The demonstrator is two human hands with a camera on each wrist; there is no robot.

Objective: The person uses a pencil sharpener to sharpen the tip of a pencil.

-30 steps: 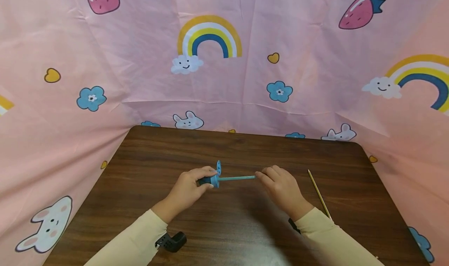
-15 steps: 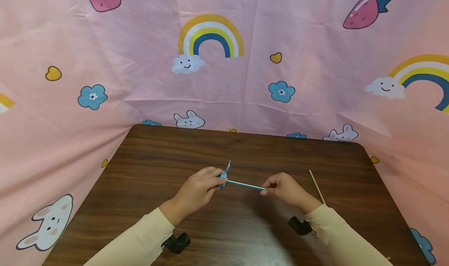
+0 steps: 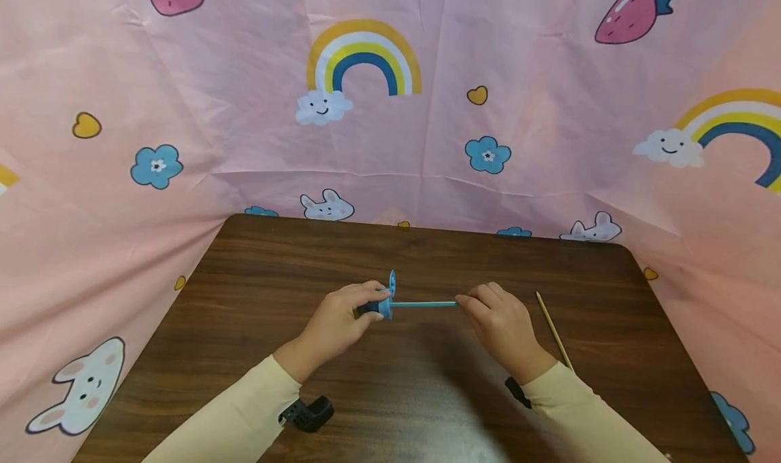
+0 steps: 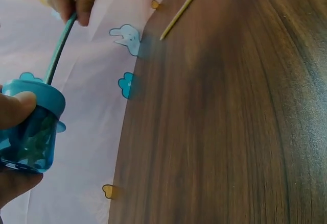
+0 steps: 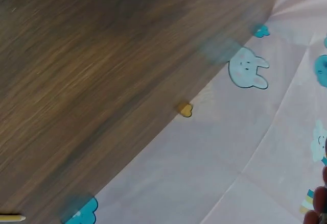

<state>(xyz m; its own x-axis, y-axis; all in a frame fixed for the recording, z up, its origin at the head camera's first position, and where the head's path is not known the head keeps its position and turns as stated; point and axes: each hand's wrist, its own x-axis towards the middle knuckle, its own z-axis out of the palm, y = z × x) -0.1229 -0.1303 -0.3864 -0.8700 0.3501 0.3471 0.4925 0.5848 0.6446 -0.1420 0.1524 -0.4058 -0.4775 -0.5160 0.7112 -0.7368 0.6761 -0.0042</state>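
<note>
My left hand (image 3: 332, 324) grips a blue pencil sharpener (image 3: 385, 308) above the table, its round flip lid (image 3: 393, 282) standing up. In the left wrist view the sharpener's see-through container (image 4: 36, 140) sits between thumb and fingers, with something dark inside. A teal pencil (image 3: 424, 304) runs level from the sharpener's opening to my right hand (image 3: 503, 324), which pinches its far end. The pencil's inserted tip is hidden. Only a few fingertips (image 5: 319, 203) of the right hand show at the edge of the right wrist view.
A yellow pencil (image 3: 552, 324) lies on the brown wooden table (image 3: 293, 259), partly behind the right forearm. Pink patterned cloth (image 3: 244, 76) hangs around the table's back and sides. Black wrist cameras (image 3: 308, 414) are strapped to both wrists.
The right hand dipped and its fingers rolled out, then it came back up with knuckles on top, the pencil level again. The sharpener tilted and straightened, ending slightly further right.
</note>
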